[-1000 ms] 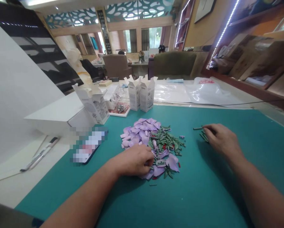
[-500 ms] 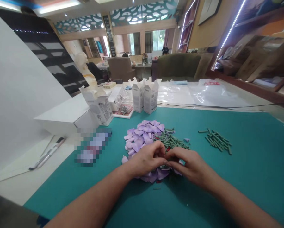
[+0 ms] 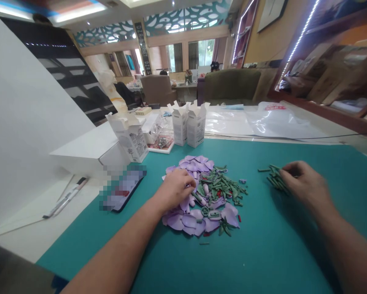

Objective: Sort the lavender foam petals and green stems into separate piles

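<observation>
A heap of purple plastic petals (image 3: pixel 189 221) lies on the green mat, with many short green stick pieces (image 3: pixel 222 185) mixed in at its right side. My left hand (image 3: pixel 175 190) rests over the heap's left part, fingers curled together; what they pinch, if anything, is hidden. Off to the right, my right hand (image 3: pixel 306 185) is at a smaller pile of green sticks (image 3: pixel 274 177), thumb and fingers closed on a green stick at the pile's near right edge. The fingers partly cover that pile. A green leaf piece (image 3: pixel 225 227) and small red pieces (image 3: pixel 239 218) lie by the heap's front.
A phone (image 3: pixel 126 190), partly blurred out, lies left of the heap. Behind stand open white boxes (image 3: pixel 195 128) and a tray (image 3: pixel 163 150) with small bagged parts. Pens (image 3: pixel 68 196) lie at the left, and clear plastic sheets (image 3: pixel 275 120) at the back.
My hands were together over the heap and have parted. My right hand has moved right to the small stick pile; my left has drawn back slightly left and up, uncovering the heap's middle.
</observation>
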Tool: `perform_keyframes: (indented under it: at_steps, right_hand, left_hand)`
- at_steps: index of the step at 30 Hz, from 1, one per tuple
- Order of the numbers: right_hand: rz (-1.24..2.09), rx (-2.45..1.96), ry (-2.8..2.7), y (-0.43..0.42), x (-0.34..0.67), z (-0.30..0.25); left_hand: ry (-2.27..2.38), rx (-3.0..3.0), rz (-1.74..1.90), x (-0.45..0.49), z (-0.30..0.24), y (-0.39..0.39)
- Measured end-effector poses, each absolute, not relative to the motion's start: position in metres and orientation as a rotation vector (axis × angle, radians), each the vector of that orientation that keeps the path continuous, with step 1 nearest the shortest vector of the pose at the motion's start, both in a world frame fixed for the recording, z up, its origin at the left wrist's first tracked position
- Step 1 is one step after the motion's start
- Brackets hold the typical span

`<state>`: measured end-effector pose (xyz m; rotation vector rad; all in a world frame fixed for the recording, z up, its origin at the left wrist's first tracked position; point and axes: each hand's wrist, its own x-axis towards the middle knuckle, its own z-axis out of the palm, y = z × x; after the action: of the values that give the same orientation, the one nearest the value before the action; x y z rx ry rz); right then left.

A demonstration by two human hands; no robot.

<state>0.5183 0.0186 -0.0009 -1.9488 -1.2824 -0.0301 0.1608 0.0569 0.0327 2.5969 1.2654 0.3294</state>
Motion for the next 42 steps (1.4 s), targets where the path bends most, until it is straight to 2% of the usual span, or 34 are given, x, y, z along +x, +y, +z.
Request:
perform_keyframes:
  at_steps: [7,19,28,35,42]
  right_hand:
    - [-0.011,-2.053,-1.148,0.020,0.539,-0.005]
    - [-0.069,-2.090,-1.189,0.022,0.552,-0.021]
    - [-0.210,-2.009,-1.315,0.024,0.543,-0.012]
    - [0.059,-1.644,-1.564,0.006,0.461,0.017]
    - [0.240,-1.268,-2.076,-0.020,0.396,0.021]
  left_hand:
    - [1.287,2.678,0.045,0.170,0.033,0.047]
    - [1.392,2.731,-0.086,0.180,0.035,0.038]
    - [1.293,2.724,0.046,0.172,0.032,0.042]
    - [1.159,2.445,0.453,0.171,0.040,0.039]
    - [0.930,2.286,0.589,0.184,0.032,0.026]
